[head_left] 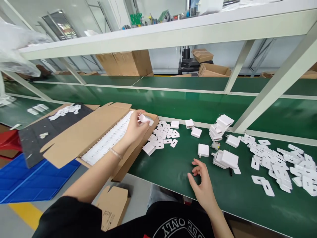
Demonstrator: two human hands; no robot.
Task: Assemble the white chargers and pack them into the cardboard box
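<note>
My left hand (135,127) is closed on a white charger (146,119), holding it over the right end of an open cardboard box (84,135) packed with a row of white chargers (109,140). My right hand (201,183) rests on the green table (173,168), empty, with its fingers loosely curled and apart. A single white charger (203,150) lies just beyond its fingertips. A stack of chargers (226,159) sits a little to its right.
Small flat white plastic pieces (164,134) lie beside the box, and many more (279,163) are spread at the right. More chargers (219,127) are piled by a slanted white frame post (272,86). Blue bins (27,178) stand lower left; cardboard boxes (126,62) behind.
</note>
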